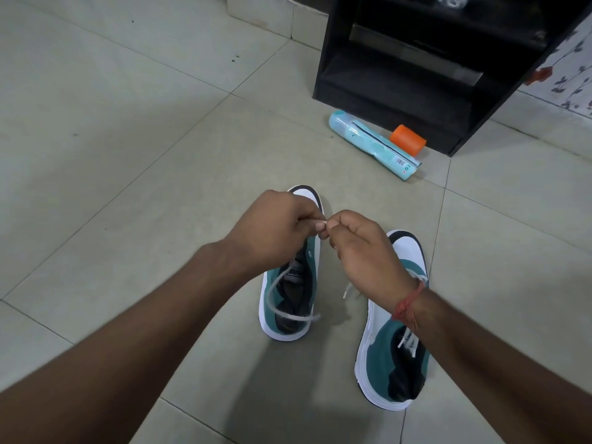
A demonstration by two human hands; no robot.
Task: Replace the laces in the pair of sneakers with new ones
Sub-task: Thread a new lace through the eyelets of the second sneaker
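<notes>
Pinching a white lace over the left sneaker

Head view: both hands meet above the left sneaker (290,302). Left hand (272,232) has fingers curled, pinching the white lace (275,293) at its tip. Right hand (362,248) pinches the same lace end, fingertips of the two hands touching. Lace hangs down in a loose loop over the sneaker's open tongue and heel. Left sneaker is teal, white and black, standing on the tiled floor (128,155), toe pointing away. Right sneaker (394,341) stands just beside it, same colours, white lace ends lying loose on it, partly hidden by the right wrist. Red thread band (408,304) on the right wrist. Farther off: light-blue tube package (371,142) lying on the floor, orange cap (408,140) touching it, both against a black cabinet (432,59).
</notes>
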